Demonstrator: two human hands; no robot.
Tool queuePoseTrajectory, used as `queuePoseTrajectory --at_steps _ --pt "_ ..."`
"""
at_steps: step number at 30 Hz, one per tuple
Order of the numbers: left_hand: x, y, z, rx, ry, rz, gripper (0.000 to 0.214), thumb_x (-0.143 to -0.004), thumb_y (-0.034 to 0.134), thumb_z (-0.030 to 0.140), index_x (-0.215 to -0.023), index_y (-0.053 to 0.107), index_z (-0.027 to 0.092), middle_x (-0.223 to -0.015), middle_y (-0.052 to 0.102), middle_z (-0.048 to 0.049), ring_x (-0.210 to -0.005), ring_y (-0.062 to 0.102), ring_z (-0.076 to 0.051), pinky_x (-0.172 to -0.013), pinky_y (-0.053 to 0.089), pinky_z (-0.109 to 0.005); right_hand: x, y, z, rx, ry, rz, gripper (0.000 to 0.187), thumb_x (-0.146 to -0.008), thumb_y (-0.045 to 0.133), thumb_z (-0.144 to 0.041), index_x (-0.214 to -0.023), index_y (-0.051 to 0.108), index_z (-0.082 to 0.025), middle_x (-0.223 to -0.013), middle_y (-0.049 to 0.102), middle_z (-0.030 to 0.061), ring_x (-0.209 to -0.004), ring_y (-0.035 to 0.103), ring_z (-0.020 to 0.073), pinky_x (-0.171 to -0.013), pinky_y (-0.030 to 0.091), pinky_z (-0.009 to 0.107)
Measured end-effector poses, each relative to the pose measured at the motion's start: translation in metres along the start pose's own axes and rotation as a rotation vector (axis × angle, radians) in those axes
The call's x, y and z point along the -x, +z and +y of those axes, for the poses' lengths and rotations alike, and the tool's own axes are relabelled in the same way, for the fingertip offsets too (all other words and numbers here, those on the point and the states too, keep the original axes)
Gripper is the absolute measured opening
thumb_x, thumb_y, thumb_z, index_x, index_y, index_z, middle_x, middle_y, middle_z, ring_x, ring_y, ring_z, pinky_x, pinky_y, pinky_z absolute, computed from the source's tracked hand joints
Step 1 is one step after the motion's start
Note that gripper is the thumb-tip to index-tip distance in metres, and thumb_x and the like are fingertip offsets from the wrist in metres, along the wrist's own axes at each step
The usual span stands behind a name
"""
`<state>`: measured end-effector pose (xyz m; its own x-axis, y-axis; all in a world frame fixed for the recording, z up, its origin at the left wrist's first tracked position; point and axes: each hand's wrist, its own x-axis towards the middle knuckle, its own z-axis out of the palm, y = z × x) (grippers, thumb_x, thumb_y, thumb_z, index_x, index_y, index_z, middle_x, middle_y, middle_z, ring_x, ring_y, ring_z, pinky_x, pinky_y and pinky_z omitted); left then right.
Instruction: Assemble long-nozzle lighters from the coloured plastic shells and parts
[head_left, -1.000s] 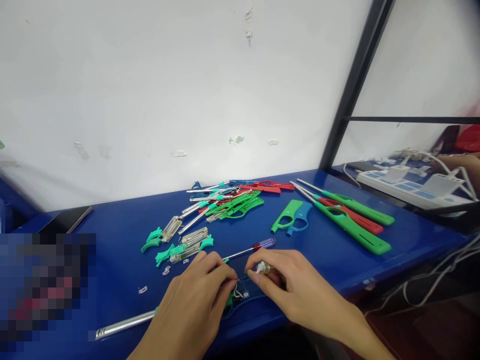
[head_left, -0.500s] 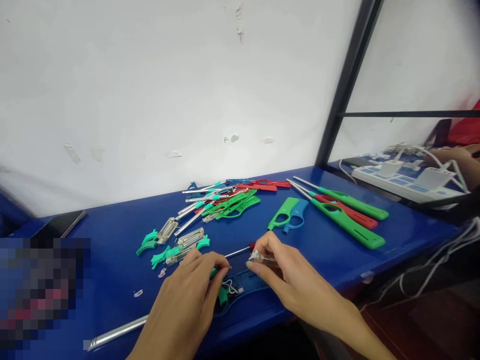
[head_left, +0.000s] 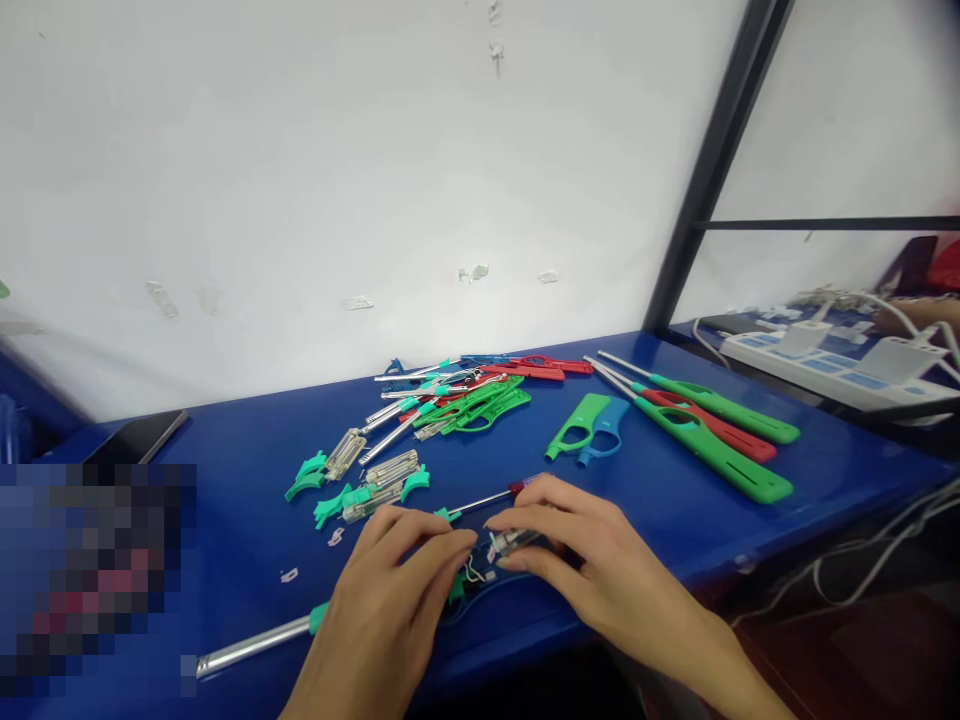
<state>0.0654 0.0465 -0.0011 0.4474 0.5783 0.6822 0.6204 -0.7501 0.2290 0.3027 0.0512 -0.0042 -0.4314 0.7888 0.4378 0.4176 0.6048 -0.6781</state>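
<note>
- Here, the left hand (head_left: 390,590) arches over the opened lighter (head_left: 487,592) on the near part of the blue desk (head_left: 232,530), its back turned up and its forearm rising from the bottom edge.
- The left thumb and fingers bend close together, pointing right and down; their tips crowd the lighter's body, and I cannot tell whether they pinch anything.
- The right hand (head_left: 585,545) comes in from the lower right, wrist angled to the left, knuckles up.
- It grips a small clear tank (head_left: 517,541) between the thumb below and the fingers above, the tank's pale end facing the left hand.
- Between the two hands, thin white wires (head_left: 477,573) curl out of the lighter, just beside the held tank.
- The lighter's metal tube (head_left: 259,642) sticks out to the left of the left hand, slanting down toward the near edge.
- A screwdriver (head_left: 484,501) lies just beyond both hands, its handle partly covered by the right one.
- Farther back, loose clear tanks (head_left: 394,467) and a pile of lighter parts (head_left: 484,405) spread over the desk; whole lighters (head_left: 720,452) lie side by side at the right.
</note>
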Motion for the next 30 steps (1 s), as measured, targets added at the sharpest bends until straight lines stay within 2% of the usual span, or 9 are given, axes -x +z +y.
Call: queuePoseTrajectory --at_steps 8,22,27,30 --pt "0.0018 0.0022 0.0013 -0.043 0.033 -0.042 0.029 -0.106 0.054 0.008 -0.127 0.067 0.022 -0.099 0.069 -0.0026 -0.087 0.058 -0.018 -0.074 0.055 -0.028 -0.0001 0.0047 0.0024 0.090 0.007 0.055 0.015 -0.105 0.069 -0.029 -0.118 0.075 -0.031 -0.107 0.070 -0.0015 -0.094 0.069 0.0163 -0.085 0.050 0.028" --pt "0.0022 -0.0047 0.0024 -0.099 0.149 -0.004 0.037 -0.104 0.048 0.000 -0.125 0.072 0.020 -0.098 0.068 -0.0048 -0.084 0.060 -0.016 -0.074 0.054 -0.026 -0.0007 0.0030 -0.0028 0.105 0.033 0.049 0.014 -0.105 0.069 -0.032 -0.116 0.077 -0.031 -0.101 0.071 -0.0027 -0.088 0.068 0.0149 -0.079 0.049 0.028" --pt "0.0031 -0.0036 0.0031 -0.127 0.138 -0.008 0.030 -0.107 0.050 0.007 -0.127 0.070 0.018 -0.097 0.071 -0.0041 -0.085 0.061 -0.017 -0.077 0.054 -0.028 0.0002 0.0031 -0.0037 0.096 0.037 0.047 0.013 -0.106 0.068 -0.034 -0.113 0.077 -0.030 -0.101 0.071 -0.0029 -0.088 0.068 0.0146 -0.081 0.050 0.028" --pt "0.0036 -0.0021 0.0025 -0.094 0.101 0.030 0.023 -0.108 0.056 0.014 -0.126 0.069 0.017 -0.097 0.073 -0.0029 -0.087 0.062 -0.017 -0.082 0.055 -0.029 0.0006 0.0026 -0.0038 0.103 0.025 0.033 0.014 -0.106 0.067 -0.034 -0.115 0.077 -0.030 -0.103 0.071 -0.0019 -0.091 0.069 0.0159 -0.086 0.052 0.029"
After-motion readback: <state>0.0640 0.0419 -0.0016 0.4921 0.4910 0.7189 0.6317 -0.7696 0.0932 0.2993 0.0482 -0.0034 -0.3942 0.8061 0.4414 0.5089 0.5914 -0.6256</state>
